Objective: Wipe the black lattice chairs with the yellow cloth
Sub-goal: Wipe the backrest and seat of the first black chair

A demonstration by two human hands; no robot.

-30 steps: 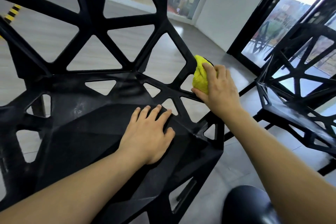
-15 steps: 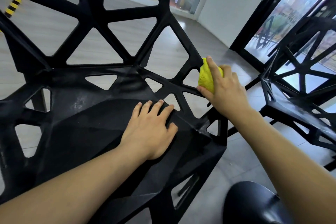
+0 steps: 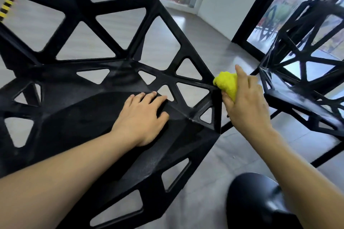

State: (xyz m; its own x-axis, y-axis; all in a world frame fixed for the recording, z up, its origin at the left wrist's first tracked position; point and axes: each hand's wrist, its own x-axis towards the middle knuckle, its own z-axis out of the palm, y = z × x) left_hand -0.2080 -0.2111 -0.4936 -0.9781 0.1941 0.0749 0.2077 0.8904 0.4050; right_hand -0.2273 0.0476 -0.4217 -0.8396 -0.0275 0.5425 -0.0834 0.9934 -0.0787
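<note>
A black lattice chair (image 3: 78, 117) with triangular openings fills the left and middle of the head view. My left hand (image 3: 141, 117) lies flat on its seat, fingers spread, holding nothing. My right hand (image 3: 245, 102) grips a bunched yellow cloth (image 3: 226, 83) and presses it against the right outer corner of the chair, where the backrest strut meets the seat edge. A second black lattice chair (image 3: 301, 87) stands close by on the right.
Grey floor (image 3: 214, 182) shows between and under the chairs. A rounded black object (image 3: 256, 202) sits low at the bottom right. A black-framed glass door (image 3: 260, 5) and a white wall lie behind the second chair.
My right hand has slid the cloth down the backrest's right strut to the seat corner. My left hand stays flat on the seat.
</note>
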